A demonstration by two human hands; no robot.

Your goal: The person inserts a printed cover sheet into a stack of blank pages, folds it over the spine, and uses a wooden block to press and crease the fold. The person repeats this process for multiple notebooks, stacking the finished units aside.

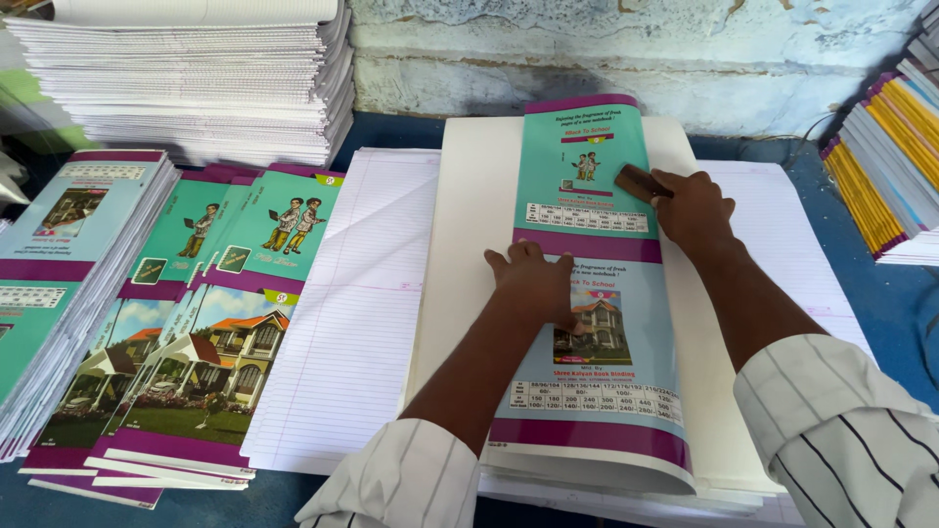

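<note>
A folded notebook cover sheet, teal and light blue with purple bands and small pictures, lies on a plain cream board in the middle. My left hand presses flat on the sheet's middle, fingers spread. My right hand grips a small dark brown wooden block and holds it against the sheet's right edge near the top. Under the board lie sheets of ruled paper.
Fanned piles of printed covers lie at the left, with another pile beyond. A tall stack of ruled paper stands at the back left. Bound notebooks are stacked at the right. A rough painted wall runs behind.
</note>
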